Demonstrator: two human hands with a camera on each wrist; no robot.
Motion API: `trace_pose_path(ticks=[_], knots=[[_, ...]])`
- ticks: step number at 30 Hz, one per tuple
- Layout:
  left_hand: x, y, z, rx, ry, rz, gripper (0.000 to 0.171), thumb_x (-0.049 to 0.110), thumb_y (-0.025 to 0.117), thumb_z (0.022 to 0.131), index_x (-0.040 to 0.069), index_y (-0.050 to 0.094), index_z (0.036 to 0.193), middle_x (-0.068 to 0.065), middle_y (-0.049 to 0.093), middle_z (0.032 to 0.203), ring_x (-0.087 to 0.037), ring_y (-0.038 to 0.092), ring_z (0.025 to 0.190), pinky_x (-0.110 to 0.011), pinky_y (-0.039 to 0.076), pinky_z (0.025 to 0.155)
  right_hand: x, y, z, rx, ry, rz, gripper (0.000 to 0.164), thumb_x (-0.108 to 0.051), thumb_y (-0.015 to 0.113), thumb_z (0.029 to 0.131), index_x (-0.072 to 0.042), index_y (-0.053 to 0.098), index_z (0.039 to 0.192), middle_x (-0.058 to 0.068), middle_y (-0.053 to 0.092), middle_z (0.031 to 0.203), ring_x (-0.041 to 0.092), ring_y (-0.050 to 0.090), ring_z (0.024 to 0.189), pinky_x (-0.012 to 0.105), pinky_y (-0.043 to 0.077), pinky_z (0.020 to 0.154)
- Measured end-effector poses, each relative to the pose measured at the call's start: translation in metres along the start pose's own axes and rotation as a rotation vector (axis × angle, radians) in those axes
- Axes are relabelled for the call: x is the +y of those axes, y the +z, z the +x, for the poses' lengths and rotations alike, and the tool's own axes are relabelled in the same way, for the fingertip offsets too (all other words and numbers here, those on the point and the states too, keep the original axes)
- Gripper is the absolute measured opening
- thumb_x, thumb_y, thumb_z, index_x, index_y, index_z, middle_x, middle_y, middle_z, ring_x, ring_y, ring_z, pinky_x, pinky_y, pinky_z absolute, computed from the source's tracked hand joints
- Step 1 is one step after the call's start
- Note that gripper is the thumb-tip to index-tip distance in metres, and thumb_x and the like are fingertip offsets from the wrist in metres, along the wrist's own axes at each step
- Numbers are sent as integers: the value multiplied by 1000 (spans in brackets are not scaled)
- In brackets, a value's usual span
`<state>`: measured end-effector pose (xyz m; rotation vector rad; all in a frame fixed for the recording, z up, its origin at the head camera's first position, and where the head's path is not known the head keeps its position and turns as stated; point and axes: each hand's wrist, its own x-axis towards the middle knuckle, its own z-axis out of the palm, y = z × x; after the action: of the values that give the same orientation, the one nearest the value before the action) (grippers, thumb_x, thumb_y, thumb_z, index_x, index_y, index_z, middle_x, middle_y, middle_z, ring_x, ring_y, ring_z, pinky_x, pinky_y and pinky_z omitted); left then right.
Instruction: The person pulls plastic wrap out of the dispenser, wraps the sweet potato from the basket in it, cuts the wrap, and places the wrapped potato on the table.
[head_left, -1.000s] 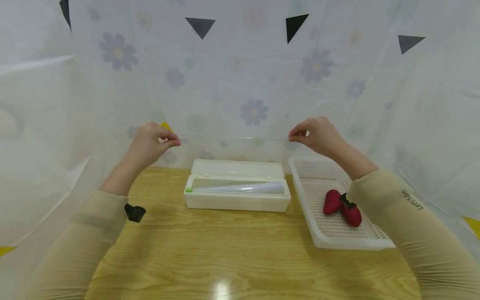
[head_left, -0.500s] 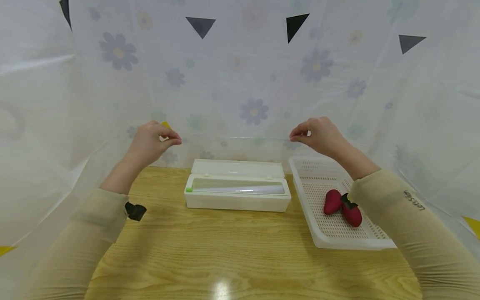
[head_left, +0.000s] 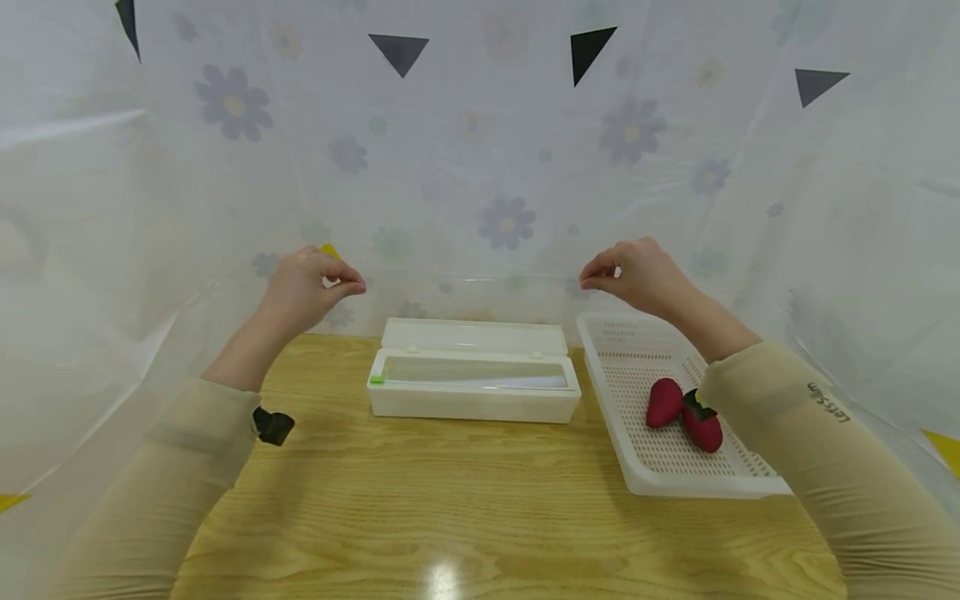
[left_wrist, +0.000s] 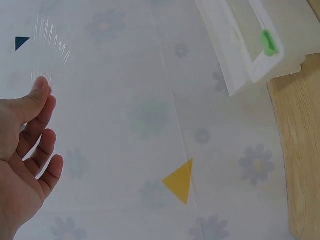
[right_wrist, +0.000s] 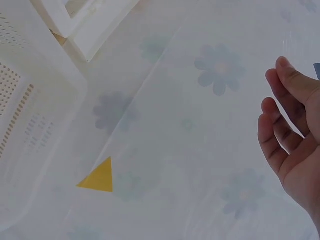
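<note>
Clear plastic wrap [head_left: 470,279] stretches between the two raised hands; its top edge shows as a thin shiny line in the head view. My left hand [head_left: 298,287] pinches one corner between thumb and fingertips, where creases fan out from the wrap [left_wrist: 50,37] in the left wrist view. The other corner is pinched by my right hand [head_left: 636,273]. Below and between the hands stands a white wrap dispenser box [head_left: 472,407], its lid [head_left: 474,336] raised at the back. A green slider [head_left: 377,380] sits at the box's left end. The wrap's lower part is too transparent to trace.
A white perforated basket [head_left: 630,479] stands right of the box, under the right forearm, holding two red strawberry-like fruits [head_left: 664,403]. Behind the wooden table [head_left: 420,508] hangs a flowered translucent curtain [head_left: 450,167]. A black strap [head_left: 273,426] shows at the left sleeve.
Both hands stay nearly still, still pinching the plastic wrap. In the dispenser box's opening, the pale shiny band has become narrower and sunk toward the front edge.
</note>
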<state>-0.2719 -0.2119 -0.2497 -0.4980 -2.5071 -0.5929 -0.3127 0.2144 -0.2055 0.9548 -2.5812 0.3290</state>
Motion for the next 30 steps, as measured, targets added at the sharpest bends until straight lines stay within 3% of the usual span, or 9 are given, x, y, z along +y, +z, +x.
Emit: trace_pose_path(ticks=[10,30], knots=[[1,-3,1,33,18,-11,9,16,71,84,9,76,87,-7,70,83,-21,45,74,-36,36,66,1,-7,2,67,-87,-20,7,-10,75,79,-10,76,86,3,72,81,14,58,67,28,43,58],[5,-11,4,73,27,-18,9,15,71,84,7,75,88,-9,70,84,-23,49,79,-37,38,70,0,-17,5,90,-90,-30,7,-10,75,80,-9,76,86,3,72,82,13,57,66,26,42,57]])
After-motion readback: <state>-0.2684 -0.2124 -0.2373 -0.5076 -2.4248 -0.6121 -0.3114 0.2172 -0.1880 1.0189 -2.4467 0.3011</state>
